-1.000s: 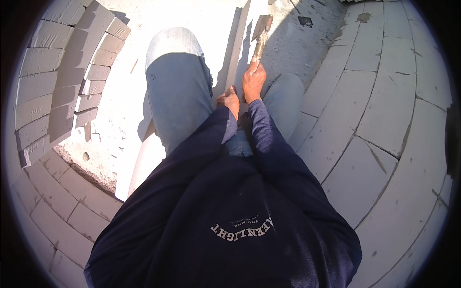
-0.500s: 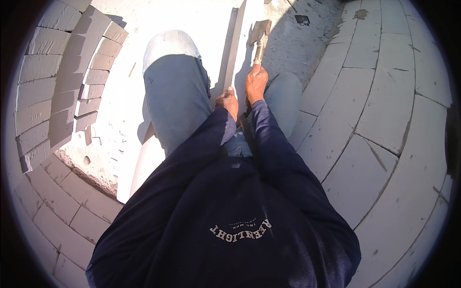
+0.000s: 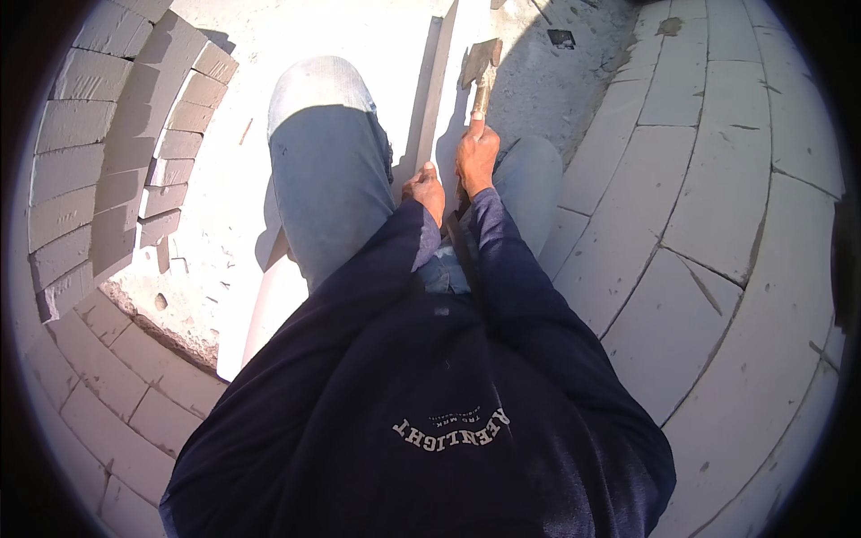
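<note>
Between my knees lies a long pale block (image 3: 439, 99), lengthwise away from me. My left hand (image 3: 424, 193) grips its near part, fingers curled and thumb up. My right hand (image 3: 476, 161) is closed round the handle of a hand tool with a flat, dusty metal head (image 3: 482, 61), held along the block's right side with the head pointing away from me. A dark narrow strip (image 3: 459, 235), too unclear to name, runs below my hands toward my lap.
At the left stand rows of stacked pale blocks (image 3: 72, 161). Block courses with open joints form the surface at the right (image 3: 673, 215) and lower left (image 3: 121, 377). Pale dusty ground (image 3: 220, 251) surrounds my legs, with a small black object (image 3: 560, 39) at the back.
The tool's head has shifted slightly toward me and left. The dark strip below my hands shows more plainly than a second ago. My hands keep their grips.
</note>
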The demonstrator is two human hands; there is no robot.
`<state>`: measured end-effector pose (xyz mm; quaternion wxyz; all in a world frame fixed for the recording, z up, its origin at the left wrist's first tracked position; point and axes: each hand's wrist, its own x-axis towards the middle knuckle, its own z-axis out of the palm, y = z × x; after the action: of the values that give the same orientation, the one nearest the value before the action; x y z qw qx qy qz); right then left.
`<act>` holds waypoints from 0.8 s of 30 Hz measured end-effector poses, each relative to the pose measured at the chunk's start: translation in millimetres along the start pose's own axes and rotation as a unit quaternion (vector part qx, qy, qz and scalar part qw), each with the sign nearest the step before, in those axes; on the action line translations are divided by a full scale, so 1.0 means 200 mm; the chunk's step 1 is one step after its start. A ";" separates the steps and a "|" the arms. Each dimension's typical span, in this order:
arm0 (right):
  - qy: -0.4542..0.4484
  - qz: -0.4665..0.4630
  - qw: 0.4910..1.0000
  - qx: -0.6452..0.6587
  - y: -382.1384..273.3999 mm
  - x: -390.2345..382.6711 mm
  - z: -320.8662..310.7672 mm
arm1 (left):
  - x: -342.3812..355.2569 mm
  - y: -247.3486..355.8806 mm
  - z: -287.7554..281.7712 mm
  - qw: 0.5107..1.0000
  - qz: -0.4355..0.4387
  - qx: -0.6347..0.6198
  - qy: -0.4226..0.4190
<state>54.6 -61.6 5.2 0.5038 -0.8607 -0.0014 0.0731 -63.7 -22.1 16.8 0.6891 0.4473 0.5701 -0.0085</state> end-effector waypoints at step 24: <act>0.088 -0.112 0.990 0.005 -0.30 -0.09 -0.06 | 0.03 0.00 -0.02 1.000 0.005 0.029 0.001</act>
<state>42.9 -43.1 65.0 0.5109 -0.8559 -0.0528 -0.0599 -65.2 -16.2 11.7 0.6752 0.4699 0.5682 -0.0214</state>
